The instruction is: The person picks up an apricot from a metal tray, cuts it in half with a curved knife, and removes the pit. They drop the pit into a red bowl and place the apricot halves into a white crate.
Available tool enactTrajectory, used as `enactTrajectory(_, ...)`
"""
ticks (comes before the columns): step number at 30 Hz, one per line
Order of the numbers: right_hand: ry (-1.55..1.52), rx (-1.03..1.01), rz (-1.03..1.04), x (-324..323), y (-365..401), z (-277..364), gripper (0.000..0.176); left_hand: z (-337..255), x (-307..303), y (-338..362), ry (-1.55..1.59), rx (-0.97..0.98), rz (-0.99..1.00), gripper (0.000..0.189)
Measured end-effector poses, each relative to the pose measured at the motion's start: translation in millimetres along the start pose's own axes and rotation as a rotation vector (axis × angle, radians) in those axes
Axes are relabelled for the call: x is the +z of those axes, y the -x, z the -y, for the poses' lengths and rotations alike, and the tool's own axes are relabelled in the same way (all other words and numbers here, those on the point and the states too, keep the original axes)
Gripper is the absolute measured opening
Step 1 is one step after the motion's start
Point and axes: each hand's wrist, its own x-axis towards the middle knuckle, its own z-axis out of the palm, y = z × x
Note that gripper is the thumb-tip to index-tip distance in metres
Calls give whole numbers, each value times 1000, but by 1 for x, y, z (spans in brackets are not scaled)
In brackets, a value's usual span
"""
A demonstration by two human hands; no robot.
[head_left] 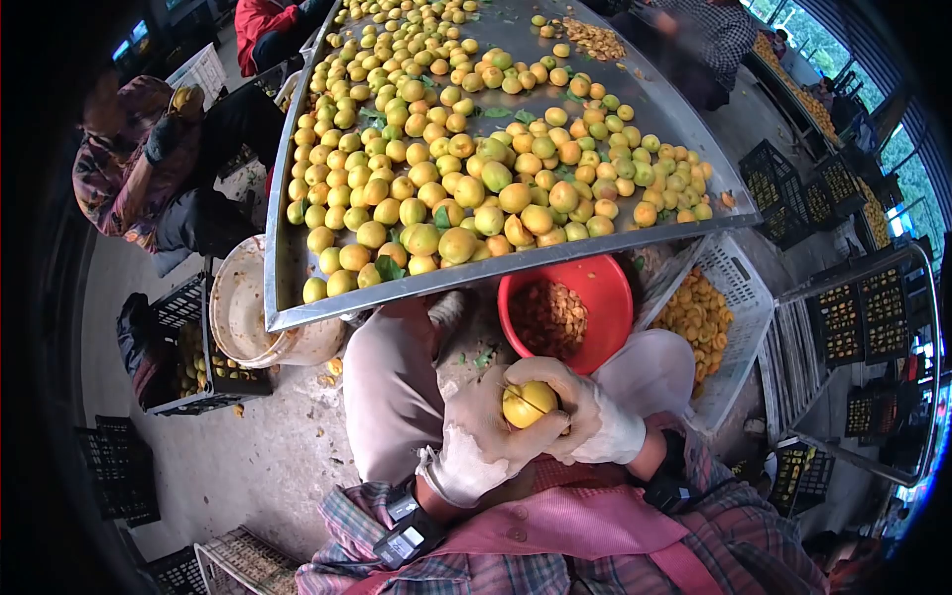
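In white gloves, my left hand (pixel 481 451) and my right hand (pixel 598 424) are closed together round one yellow apricot (pixel 529 404) in front of my lap. A dark line, like a cut, runs across the fruit. Something small and dark shows by my right fingers, too hidden to name. Just beyond my hands, a red bucket (pixel 617 297) between my knees has brown-orange pits or pieces (pixel 555 319) in its bottom. To its right stands a white plastic crate (pixel 751 297) with orange apricot pieces (pixel 697 322).
A metal-rimmed table (pixel 496 266) heaped with apricots (pixel 436 188) lies ahead. At left are a white bucket (pixel 236 307) and a black crate (pixel 183 402). Another person (pixel 129 188) sits at left holding fruit. A metal-framed cart (pixel 793 367) stands at right.
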Motion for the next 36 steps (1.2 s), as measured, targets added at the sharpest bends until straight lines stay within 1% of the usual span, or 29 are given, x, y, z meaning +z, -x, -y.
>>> enactTrajectory(2,-167,118,92,-2,3,4,68,-1,1,2,-29,3,8,36)
enactTrajectory(4,-220,128,99,-1,6,2,67,-12,2,2,54,76,-19,30)
enactTrajectory(5,-272,134,106,0,8,1,66,-14,1,3,56,72,-16,30)
enactTrajectory(6,-274,138,104,1,10,1,66,-15,0,4,29,115,-5,29)
enactTrajectory(7,-401,180,116,1,12,1,65,-16,0,5,1,158,6,28)
enactTrajectory(8,-529,223,128,1,13,1,64,-17,0,4,3,153,7,28)
enactTrajectory(9,-533,229,127,2,12,-1,64,-18,0,3,66,147,15,29)
enactTrajectory(11,79,-206,18,3,9,-5,53,-17,2,6,134,131,24,30)
enactTrajectory(13,33,-176,41,3,13,-6,50,-10,3,12,1,241,-6,30)
enactTrajectory(14,-8,-154,63,4,16,-6,47,-7,2,15,7,232,-1,30)
enactTrajectory(16,-63,-97,70,5,17,-6,48,0,-1,21,-363,583,30,32)
enactTrajectory(17,-114,-53,79,6,17,-5,50,-1,0,23,-358,577,34,32)
enactTrajectory(19,-210,25,89,6,17,-3,54,-5,1,23,-51,249,55,35)
enactTrajectory(20,-255,59,90,6,17,-2,56,-5,0,21,-52,254,62,35)
enactTrajectory(22,-345,124,90,5,16,2,61,-6,-1,16,250,-42,195,38)
enactTrajectory(23,-389,156,90,4,16,4,63,-7,0,13,247,-36,203,38)
enactTrajectory(24,-135,83,49,-2,11,8,63,-8,2,12,243,-75,108,39)
enactTrajectory(25,-134,84,42,-2,11,8,63,-9,4,12,240,-117,12,40)
enactTrajectory(26,-46,48,-3,-2,11,6,62,-7,4,13,301,-206,44,43)
enactTrajectory(27,42,11,-45,-2,10,5,61,-6,3,11,300,-204,45,43)
enactTrajectory(28,75,-12,-52,-2,11,4,57,-5,1,9,276,-153,86,43)
enactTrajectory(29,73,-10,-52,-5,13,2,57,-5,0,9,253,-105,126,43)
enactTrajectory(30,66,1,33,-10,15,0,56,-9,-1,10,253,-107,125,43)
enactTrajectory(31,59,10,117,-14,16,-2,55,-14,-4,11,184,-116,181,44)
enactTrajectory(32,31,-58,108,-15,15,-4,55,-18,-5,11,113,-125,237,44)
enactTrajectory(33,28,-62,107,-16,16,-6,55,-19,-6,11,108,-126,236,44)
enactTrajectory(35,29,-127,122,-20,17,-10,57,-20,-8,8,144,-164,333,44)
enactTrajectory(36,28,-127,118,-21,19,-7,57,-17,-11,6,143,-164,337,44)
